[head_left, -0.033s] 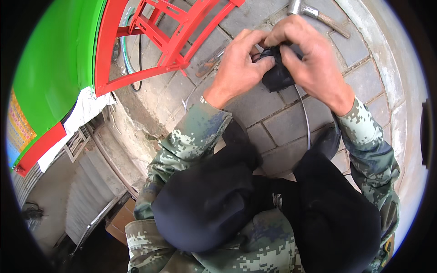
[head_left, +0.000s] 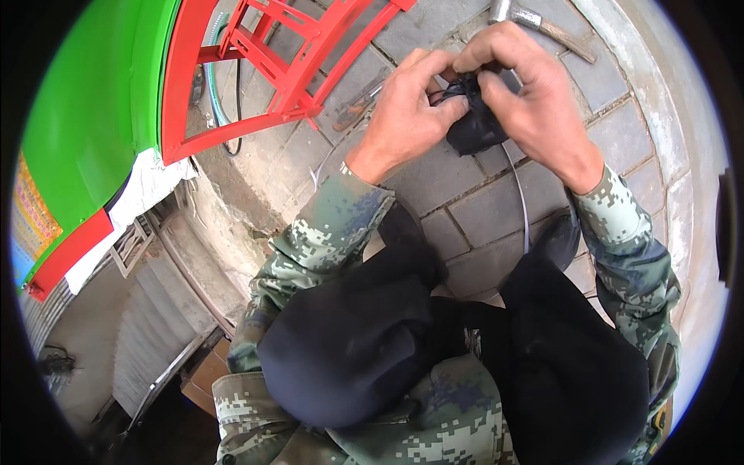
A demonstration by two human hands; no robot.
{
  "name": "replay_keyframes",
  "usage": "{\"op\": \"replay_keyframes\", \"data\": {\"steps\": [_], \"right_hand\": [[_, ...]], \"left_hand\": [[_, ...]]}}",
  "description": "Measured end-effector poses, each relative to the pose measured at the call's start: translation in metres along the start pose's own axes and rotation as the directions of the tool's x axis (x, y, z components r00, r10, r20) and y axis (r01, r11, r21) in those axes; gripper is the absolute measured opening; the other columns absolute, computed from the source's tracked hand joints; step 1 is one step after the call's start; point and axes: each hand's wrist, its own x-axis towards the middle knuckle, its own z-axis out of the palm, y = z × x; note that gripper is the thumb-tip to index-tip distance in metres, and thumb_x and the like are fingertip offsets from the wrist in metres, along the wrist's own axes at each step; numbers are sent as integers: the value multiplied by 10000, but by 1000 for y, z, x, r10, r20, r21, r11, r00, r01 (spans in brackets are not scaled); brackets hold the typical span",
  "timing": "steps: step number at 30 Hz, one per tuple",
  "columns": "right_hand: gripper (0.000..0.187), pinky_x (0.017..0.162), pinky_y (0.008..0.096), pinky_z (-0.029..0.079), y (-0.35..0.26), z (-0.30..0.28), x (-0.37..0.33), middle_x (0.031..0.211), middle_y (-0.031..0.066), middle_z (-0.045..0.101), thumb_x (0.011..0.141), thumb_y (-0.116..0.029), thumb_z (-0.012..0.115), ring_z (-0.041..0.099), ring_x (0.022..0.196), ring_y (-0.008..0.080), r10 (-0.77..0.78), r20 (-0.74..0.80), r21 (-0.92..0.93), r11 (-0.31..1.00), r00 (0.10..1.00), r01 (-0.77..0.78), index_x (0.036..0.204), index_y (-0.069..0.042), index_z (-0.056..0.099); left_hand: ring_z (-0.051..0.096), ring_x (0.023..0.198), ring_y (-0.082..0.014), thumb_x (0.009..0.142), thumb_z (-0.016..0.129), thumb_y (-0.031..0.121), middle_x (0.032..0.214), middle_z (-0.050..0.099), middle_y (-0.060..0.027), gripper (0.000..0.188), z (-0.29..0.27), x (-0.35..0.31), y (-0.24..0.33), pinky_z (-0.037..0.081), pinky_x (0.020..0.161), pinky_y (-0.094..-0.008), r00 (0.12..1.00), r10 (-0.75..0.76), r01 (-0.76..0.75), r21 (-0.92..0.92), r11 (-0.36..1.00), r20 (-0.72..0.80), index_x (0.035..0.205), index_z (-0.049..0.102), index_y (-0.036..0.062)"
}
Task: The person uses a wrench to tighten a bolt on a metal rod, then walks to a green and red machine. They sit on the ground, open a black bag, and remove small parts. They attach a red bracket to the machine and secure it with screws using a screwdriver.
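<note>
My left hand [head_left: 415, 112] and my right hand [head_left: 527, 97] meet at the upper middle, above the paving. Between them is a small black bag [head_left: 477, 132], its soft body hanging below the fingers. Its top is gathered, and thin black cords show beside my left thumb. The left fingers and thumb pinch the gathered top from one side. On the other side, the right thumb and forefinger close at the same spot, and the fingertips are partly hidden. A narrow whitish strip [head_left: 521, 194] runs down from beneath the bag toward my right shoe.
A hammer [head_left: 542, 22] with a wooden handle lies beyond my right hand. A wooden-handled tool [head_left: 350, 116] rests left of my left hand. At upper left stand a red metal frame [head_left: 298, 74] and a green panel [head_left: 93, 93]. A pale curb [head_left: 647, 85] borders the paving at right.
My right thumb and forefinger have shifted slightly at the gathered top, and the bag has tilted a little. My left hand has hardly moved.
</note>
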Motion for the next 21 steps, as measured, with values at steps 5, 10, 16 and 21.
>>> {"op": "replay_keyframes", "data": {"steps": [5, 10, 16, 21], "right_hand": [[315, 974, 306, 505, 2, 2, -4, 1161, 72, 654, 929, 26, 591, 619, 1060, 135, 366, 12, 262, 897, 930, -357, 1243, 34, 607], [491, 792, 355, 537, 7, 14, -3, 1078, 124, 654, 897, -157, 689, 646, 876, 222, 393, -154, -109, 905, 907, -411, 1336, 18, 555], [310, 773, 382, 527, 6, 18, 3, 928, 172, 689, 886, -231, 731, 670, 827, 290, 440, -41, -122, 889, 897, -442, 1079, 4, 675], [261, 819, 339, 513, 5, 21, 5, 960, 114, 651, 855, -73, 700, 635, 892, 229, 304, -51, -145, 940, 951, -308, 1102, -3, 648]], "left_hand": [[494, 747, -49, 820, 712, -96, 1054, 506, -14, 455, -3, 2, 3, 445, 641, -214, 998, 44, -44, 16, 999, -42, 1247, 663, 54], [506, 754, -60, 822, 680, -72, 1061, 521, -16, 388, -5, 8, -5, 456, 660, -214, 982, 35, -49, -74, 996, -188, 1176, 719, 83], [552, 776, -127, 813, 720, -23, 972, 576, -57, 311, -8, 7, -9, 477, 681, -264, 939, 174, -123, 185, 975, -297, 1109, 737, 68], [619, 804, -254, 803, 724, 2, 916, 609, -116, 254, -9, 7, -6, 514, 729, -349, 926, 198, -129, 222, 966, -321, 1048, 724, 65]]}}
